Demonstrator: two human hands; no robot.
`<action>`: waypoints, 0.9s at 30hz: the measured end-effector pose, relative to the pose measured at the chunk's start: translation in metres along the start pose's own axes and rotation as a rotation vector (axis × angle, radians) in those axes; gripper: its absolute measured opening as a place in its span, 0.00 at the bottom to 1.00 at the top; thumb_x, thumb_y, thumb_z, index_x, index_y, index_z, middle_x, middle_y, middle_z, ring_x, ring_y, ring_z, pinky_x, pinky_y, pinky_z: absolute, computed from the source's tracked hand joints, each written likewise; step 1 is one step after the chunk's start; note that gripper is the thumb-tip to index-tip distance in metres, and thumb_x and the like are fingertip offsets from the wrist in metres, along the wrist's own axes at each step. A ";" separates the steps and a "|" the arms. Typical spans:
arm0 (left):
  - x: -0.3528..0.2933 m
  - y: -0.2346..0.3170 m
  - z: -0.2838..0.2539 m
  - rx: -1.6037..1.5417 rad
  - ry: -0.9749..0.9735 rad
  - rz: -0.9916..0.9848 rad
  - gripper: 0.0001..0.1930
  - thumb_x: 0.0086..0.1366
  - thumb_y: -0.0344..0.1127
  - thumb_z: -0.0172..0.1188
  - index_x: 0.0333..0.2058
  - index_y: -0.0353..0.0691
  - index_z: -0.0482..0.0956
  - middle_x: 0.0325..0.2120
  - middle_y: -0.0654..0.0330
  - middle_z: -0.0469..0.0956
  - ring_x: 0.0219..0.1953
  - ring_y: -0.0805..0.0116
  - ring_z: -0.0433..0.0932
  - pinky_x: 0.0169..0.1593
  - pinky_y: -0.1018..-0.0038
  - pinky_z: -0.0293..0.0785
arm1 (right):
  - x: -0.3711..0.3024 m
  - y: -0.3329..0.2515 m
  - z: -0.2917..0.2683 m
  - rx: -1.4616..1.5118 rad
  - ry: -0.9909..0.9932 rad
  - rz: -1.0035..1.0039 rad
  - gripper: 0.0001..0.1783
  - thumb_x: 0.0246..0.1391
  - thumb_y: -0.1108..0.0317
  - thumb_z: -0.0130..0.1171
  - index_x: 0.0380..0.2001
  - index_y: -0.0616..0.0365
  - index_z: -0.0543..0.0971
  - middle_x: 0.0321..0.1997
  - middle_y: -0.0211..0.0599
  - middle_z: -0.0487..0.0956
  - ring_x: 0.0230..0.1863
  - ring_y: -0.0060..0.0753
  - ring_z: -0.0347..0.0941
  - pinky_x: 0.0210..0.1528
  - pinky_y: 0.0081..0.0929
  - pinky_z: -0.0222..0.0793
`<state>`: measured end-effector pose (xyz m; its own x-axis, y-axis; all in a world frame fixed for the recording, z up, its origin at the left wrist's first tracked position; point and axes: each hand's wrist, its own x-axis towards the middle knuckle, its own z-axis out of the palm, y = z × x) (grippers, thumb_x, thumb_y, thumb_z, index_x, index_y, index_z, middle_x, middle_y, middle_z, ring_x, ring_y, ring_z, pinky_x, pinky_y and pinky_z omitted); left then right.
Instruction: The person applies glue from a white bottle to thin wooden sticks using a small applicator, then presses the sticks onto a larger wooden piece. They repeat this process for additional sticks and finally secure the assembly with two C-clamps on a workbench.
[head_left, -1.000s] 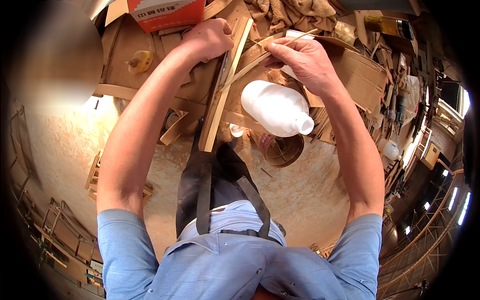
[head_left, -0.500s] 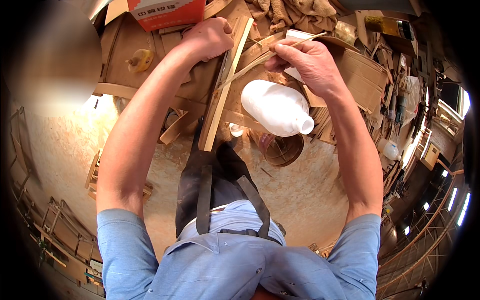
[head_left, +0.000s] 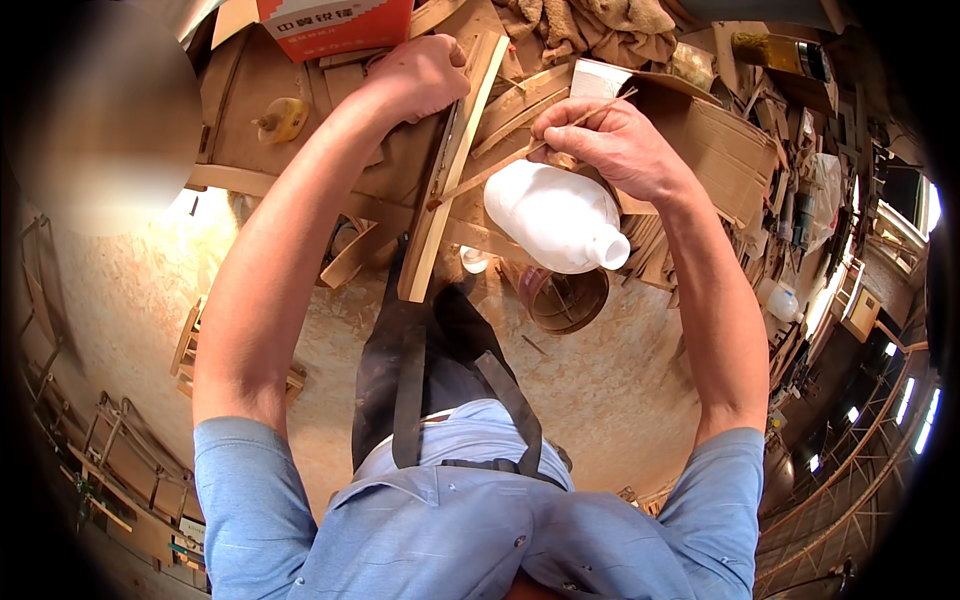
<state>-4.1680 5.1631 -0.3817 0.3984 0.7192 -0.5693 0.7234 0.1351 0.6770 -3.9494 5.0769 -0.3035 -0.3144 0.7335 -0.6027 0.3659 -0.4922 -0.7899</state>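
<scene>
Your R hand (head_left: 610,145) has the thin wood stick (head_left: 480,178) pinched btwn thumb & fingers partway along, one end poking out past the knuckles, the other over the wood batten (head_left: 429,245); can't tell if it's touching. Prob. a mid-length pinch to steer the tip. Your L hand (head_left: 430,75) is curled in at the batten's L edge near its upper end; fingertips hidden, so can't tell how it grips, but prob. there to steady it. Batten runs lengthwise toward you, lower end past the workbench (head_left: 240,90) edge, prob. for easy reach.

In the way: white plastic jug (head_left: 550,215), on its side just below your R hand, mouth to lower R, limiting swing there. Cardboard (head_left: 715,150) sits R of that hand, crumpled tan cloth (head_left: 590,30) beyond it. Red-and-white carton (head_left: 335,25) is near your L hand, w/ yellow squeeze bottle (head_left: 284,121) farther L. Bucket (head_left: 533,290) is down below the jug.
</scene>
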 end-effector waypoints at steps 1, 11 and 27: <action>0.000 0.000 0.000 0.001 -0.001 -0.001 0.25 0.57 0.35 0.57 0.54 0.35 0.75 0.26 0.58 0.80 0.17 0.73 0.73 0.20 0.71 0.69 | 0.000 0.002 -0.001 -0.024 0.016 0.006 0.13 0.62 0.61 0.60 0.42 0.58 0.84 0.34 0.32 0.85 0.38 0.22 0.80 0.43 0.26 0.78; 0.002 0.000 0.001 0.005 -0.001 -0.010 0.24 0.57 0.34 0.57 0.54 0.37 0.76 0.29 0.57 0.82 0.21 0.71 0.76 0.26 0.71 0.72 | -0.006 0.004 -0.010 -0.077 0.017 -0.039 0.13 0.62 0.62 0.60 0.43 0.57 0.85 0.34 0.31 0.85 0.34 0.18 0.77 0.37 0.20 0.76; 0.003 -0.003 0.001 -0.011 -0.008 0.002 0.24 0.58 0.34 0.57 0.54 0.36 0.76 0.26 0.58 0.80 0.20 0.71 0.75 0.25 0.71 0.72 | -0.006 0.005 -0.012 -0.142 0.066 -0.099 0.13 0.63 0.61 0.58 0.43 0.56 0.85 0.34 0.30 0.86 0.34 0.19 0.79 0.38 0.22 0.77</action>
<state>-4.1681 5.1638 -0.3856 0.4040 0.7142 -0.5716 0.7164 0.1415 0.6832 -3.9355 5.0755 -0.3030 -0.2985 0.8063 -0.5106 0.4575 -0.3486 -0.8180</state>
